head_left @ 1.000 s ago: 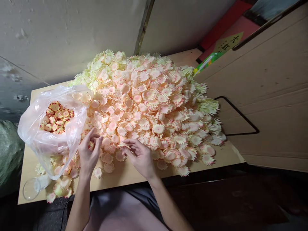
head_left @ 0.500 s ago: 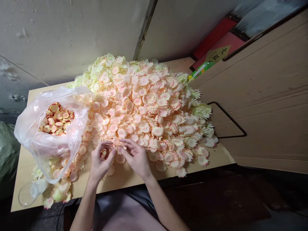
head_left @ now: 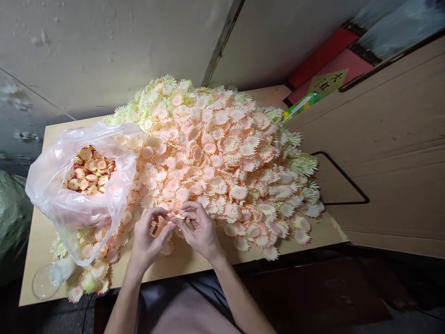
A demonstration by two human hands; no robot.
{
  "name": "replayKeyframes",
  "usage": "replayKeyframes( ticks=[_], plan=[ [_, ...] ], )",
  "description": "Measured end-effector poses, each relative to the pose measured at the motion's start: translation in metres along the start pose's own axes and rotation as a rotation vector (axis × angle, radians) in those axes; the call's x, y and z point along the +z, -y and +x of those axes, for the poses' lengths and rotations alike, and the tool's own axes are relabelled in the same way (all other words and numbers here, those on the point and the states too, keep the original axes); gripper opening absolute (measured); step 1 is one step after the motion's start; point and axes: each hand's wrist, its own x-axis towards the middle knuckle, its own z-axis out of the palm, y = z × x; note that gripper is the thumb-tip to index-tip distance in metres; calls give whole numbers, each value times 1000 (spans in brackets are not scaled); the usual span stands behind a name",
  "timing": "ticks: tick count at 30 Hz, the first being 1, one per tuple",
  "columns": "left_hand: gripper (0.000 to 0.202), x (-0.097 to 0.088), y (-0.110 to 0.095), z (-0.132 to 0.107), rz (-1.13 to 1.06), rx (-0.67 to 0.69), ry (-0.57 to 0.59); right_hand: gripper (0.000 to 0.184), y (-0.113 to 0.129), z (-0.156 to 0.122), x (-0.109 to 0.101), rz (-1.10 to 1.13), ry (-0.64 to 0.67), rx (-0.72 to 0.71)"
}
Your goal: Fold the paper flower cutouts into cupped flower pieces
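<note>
My left hand [head_left: 149, 236] and my right hand [head_left: 200, 230] meet at the near edge of a big heap of artificial flower petals [head_left: 208, 157], pale pink with toothed red-tipped rims. Pinched between the fingertips of both hands is one petal piece [head_left: 178, 217], partly hidden by the fingers. Inside the curl of my left hand shows a smaller, yellowish red-edged piece, mostly covered. To the left stands an open clear plastic bag [head_left: 114, 197] holding many small yellow-and-red petal pieces [head_left: 92, 169].
The heap and bag rest on a light wooden table [head_left: 187, 266]. A clear plastic cup [head_left: 47, 280] lies at its near left corner. A large cardboard sheet [head_left: 392, 162] with a black wire loop [head_left: 347, 178] stands at right. Red boxes [head_left: 323, 60] are behind it, and a wall [head_left: 121, 51] rises behind the table.
The view has shifted slightly, so everything sits a little further right. The fingertips have turned and closed in on the petal piece, which now appears more edge-on.
</note>
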Motion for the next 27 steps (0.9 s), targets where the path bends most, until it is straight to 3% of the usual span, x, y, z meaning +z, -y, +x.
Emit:
replayKeyframes(
  ticks=[4,7,11,15,19,22,27],
  plan=[
    [20,-6,-2,3,-140,-119,72,23,0,1,1,-42,22,-74],
    [22,-6,-7,2,-280,-222,34,24,4,3,4,-35,-29,-129],
    [32,7,-13,-4,-497,-328,-131,27,9,6,11,-10,-151,-213],
    [42,13,-6,-3,-712,-412,-288,27,12,2,14,-3,-229,-284],
    [54,-1,5,8,-722,-400,-612,27,11,-8,-1,17,-252,-203],
    [38,-4,5,11,-591,-373,-469,20,9,-11,-16,-13,-175,-95],
    [26,18,-7,5,-314,-255,-342,29,20,-4,-23,-20,-64,17]
  ],
)
